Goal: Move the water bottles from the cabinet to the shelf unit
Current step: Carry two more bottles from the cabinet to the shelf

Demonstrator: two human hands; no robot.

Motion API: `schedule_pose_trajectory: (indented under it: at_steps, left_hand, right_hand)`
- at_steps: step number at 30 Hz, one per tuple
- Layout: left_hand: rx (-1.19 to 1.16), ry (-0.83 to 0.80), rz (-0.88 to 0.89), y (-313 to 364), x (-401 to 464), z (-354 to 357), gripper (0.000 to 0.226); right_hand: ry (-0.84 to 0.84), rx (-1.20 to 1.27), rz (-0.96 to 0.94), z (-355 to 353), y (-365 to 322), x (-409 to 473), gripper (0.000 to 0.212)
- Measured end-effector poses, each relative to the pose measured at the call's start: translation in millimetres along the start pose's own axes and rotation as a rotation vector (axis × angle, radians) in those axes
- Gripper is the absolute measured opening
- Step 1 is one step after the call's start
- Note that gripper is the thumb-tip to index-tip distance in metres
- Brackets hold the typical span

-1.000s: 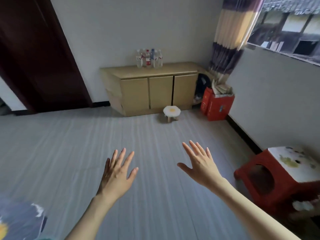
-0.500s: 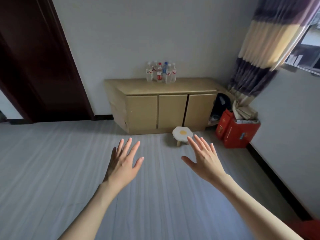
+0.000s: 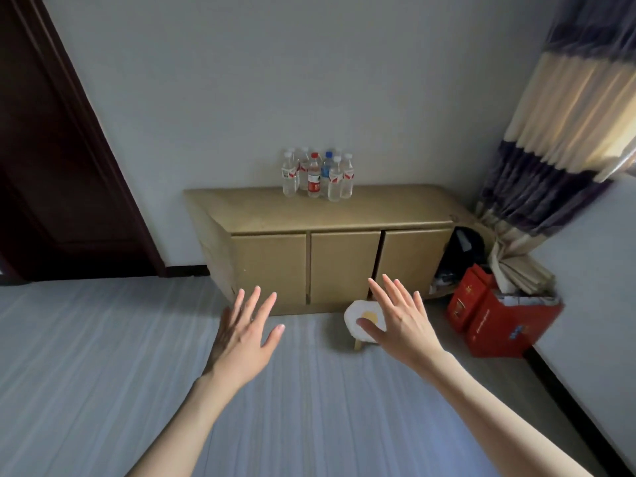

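head camera looks down across a room toward a wall; at the far left stands a dark brown door (image 3: pixel 51 166), its frame running down to a grey striped floor (image 3: pixel 86 373); low in the middle of the view the left hand (image 3: pixel 241 335) reaches forward, palm down, fingers straight and fanned apart, holding nothing and touching nothing; behind it, against the pale wall (image 3: pixel 275 80), sits a low tan cabinet (image 3: pixel 268 215) with three closed door panels on its front; the water bottles (image 3: pixel 318 175) stand upright in a tight cluster on the cabinet's top, toward the back edge near the wall, a little left of the top's middle; most have white caps, one has a red cap and red label, one a blue cap; well apart from both hands; on the floor just in front of the cabinet stands a small stool (image 3: pixel 358 320) with a seat shaped like a fried egg, white with a yellow centre; the right hand (image 3: pixel 401 321) hovers in front of it and hides part of the seat, palm down, fingers straight and spread, thumb out to the left, empty; right of the cabinet lies a dark bag (image 3: pixel 461 249); beside it two red boxes (image 3: pixel 495 321) rest on the floor in the corner; above them hangs a striped curtain (image 3: pixel 568 125) in purple and cream bands.
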State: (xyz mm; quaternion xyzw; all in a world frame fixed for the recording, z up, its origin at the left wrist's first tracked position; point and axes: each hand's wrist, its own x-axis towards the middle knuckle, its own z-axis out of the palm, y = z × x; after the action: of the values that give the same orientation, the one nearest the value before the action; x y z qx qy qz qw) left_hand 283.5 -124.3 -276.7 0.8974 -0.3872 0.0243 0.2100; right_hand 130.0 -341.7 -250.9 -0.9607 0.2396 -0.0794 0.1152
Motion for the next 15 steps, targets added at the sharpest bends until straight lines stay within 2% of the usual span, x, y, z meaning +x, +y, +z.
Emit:
schedule_pose_trajectory:
  at_steps: [6,15]
  left_hand:
    - [0.011,0.046,-0.019,-5.8,124.5,7.9,0.077]
    - [-0.047,-0.017,-0.057,-42.4,280.2,51.8,0.081]
  right_hand:
    - [0.038,-0.001,-0.022,-17.6,27.4,141.6,0.073]
    - [-0.038,0.050,-0.029,20.4,51.4,297.7,0.071]
